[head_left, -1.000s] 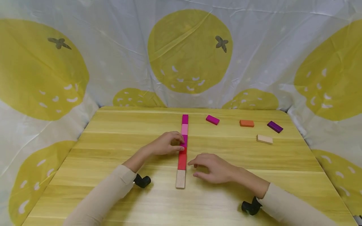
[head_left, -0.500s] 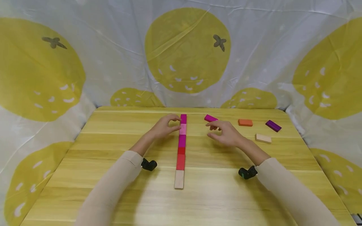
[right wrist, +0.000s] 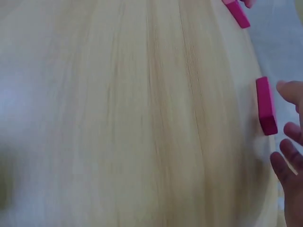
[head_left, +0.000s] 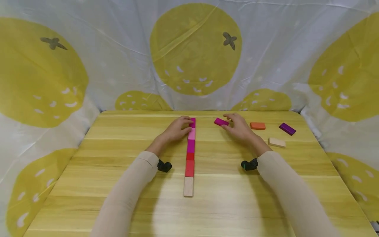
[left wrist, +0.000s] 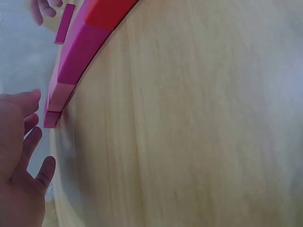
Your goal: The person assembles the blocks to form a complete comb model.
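A straight row of flat wooden blocks runs away from the person. From near to far come a plain wood block (head_left: pixel 188 187), a red stretch (head_left: pixel 189 168), a magenta block (head_left: pixel 191 145), a pink block (head_left: pixel 191 133) and another magenta block (head_left: pixel 193 121). My left hand (head_left: pixel 176 128) is beside the far end, fingertips overlapping the last block in the head view; its fingers look loose in the left wrist view. On the right, a loose magenta block (head_left: pixel 220 122) lies slanted. Around its right end, my right hand (head_left: pixel 239 127) spreads thumb and fingers, holding nothing.
An orange block (head_left: pixel 257 126), a dark purple block (head_left: pixel 287 129) and a plain wood block (head_left: pixel 276 142) lie farther right on the wooden table (head_left: pixel 118 144). Behind the table's back edge hangs a fruit-print cloth (head_left: pixel 127 49).
Both hands have moved away from the person: the left along the row to its far end, the right from beside the red stretch up to the loose magenta block. The blocks keep their places.
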A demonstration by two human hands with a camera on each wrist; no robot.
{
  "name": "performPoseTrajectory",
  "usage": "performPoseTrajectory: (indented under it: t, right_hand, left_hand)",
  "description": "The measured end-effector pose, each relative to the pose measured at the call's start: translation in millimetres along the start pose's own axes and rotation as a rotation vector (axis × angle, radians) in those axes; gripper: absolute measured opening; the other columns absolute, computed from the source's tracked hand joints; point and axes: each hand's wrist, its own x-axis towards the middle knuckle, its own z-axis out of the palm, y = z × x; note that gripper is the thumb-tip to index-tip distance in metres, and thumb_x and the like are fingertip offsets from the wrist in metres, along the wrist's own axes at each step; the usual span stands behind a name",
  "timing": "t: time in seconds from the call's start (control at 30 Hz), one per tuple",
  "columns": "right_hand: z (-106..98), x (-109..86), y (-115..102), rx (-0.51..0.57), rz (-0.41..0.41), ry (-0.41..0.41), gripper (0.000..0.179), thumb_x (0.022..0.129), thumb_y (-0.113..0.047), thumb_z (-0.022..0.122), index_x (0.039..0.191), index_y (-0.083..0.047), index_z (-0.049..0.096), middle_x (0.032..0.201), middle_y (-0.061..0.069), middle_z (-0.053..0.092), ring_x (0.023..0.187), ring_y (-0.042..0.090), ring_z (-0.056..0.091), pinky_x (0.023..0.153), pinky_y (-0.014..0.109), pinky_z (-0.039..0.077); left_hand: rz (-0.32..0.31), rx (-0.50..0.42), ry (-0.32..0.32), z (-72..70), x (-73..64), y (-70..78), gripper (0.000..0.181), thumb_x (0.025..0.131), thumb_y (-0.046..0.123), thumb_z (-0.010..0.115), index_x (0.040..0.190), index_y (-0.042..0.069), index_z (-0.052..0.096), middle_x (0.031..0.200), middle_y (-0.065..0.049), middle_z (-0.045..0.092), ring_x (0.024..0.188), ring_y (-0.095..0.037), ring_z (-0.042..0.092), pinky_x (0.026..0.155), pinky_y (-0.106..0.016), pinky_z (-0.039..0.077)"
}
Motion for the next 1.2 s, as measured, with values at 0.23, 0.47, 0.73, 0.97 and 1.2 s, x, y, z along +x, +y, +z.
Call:
performPoseTrajectory:
  t: [0.23, 0.47, 0.73, 0.97, 1.2]
  right_hand:
    - [12.2, 4.7, 11.6, -0.011, 0.076, 0.0, 0.054, 0.099, -0.019, 0.072, 0.144, 0.005, 0.055, 0.131, 0.028, 0.057, 0.117, 0.04, 0.056, 0.1, 0.053, 0.046]
    - [10.7, 10.0, 8.4, -0.031, 0.069, -0.017, 0.039, 0.099, -0.01, 0.07, 0.133, 0.007, 0.064, 0.124, 0.027, 0.061, 0.107, 0.036, 0.057, 0.093, 0.05, 0.048]
    - [10.4, 19.2, -4.4, -0.055, 0.034, -0.053, 0.036, 0.1, -0.007, 0.068, 0.132, 0.008, 0.064, 0.126, 0.026, 0.064, 0.11, 0.037, 0.059, 0.096, 0.05, 0.048]
    - [22.0, 33.7, -20.7, -0.068, -0.016, -0.055, 0.033, 0.101, -0.003, 0.065, 0.132, 0.008, 0.064, 0.127, 0.026, 0.061, 0.116, 0.038, 0.058, 0.102, 0.049, 0.046]
    - [35.4, 46.7, -32.0, -0.051, -0.014, -0.059, 0.033, 0.103, -0.003, 0.062, 0.134, 0.007, 0.062, 0.133, 0.025, 0.059, 0.125, 0.038, 0.054, 0.108, 0.047, 0.043]
  left_hand:
    - [0.002, 0.063, -0.037, 6.4, 6.7, 2.2, 0.037, 0.105, 0.008, 0.059, 0.138, -0.008, 0.061, 0.147, -0.024, 0.052, 0.14, -0.037, 0.045, 0.12, -0.044, 0.03]
    - [-0.005, 0.086, -0.048, 8.7, 7.4, 2.5, 0.035, 0.105, 0.008, 0.058, 0.137, -0.007, 0.063, 0.145, -0.021, 0.055, 0.14, -0.035, 0.046, 0.12, -0.042, 0.031]
    - [-0.006, 0.07, -0.039, 9.0, 6.2, 2.5, 0.034, 0.105, 0.007, 0.059, 0.136, -0.006, 0.063, 0.143, -0.02, 0.057, 0.138, -0.035, 0.048, 0.119, -0.043, 0.033]
    - [0.007, 0.057, -0.023, 10.4, 5.3, 0.8, 0.034, 0.104, 0.006, 0.059, 0.135, -0.007, 0.064, 0.141, -0.02, 0.057, 0.137, -0.035, 0.049, 0.118, -0.044, 0.034]
    - [0.004, 0.041, -0.024, 9.6, 4.3, 0.9, 0.034, 0.104, 0.006, 0.06, 0.135, -0.007, 0.064, 0.142, -0.019, 0.057, 0.137, -0.035, 0.048, 0.118, -0.044, 0.034]
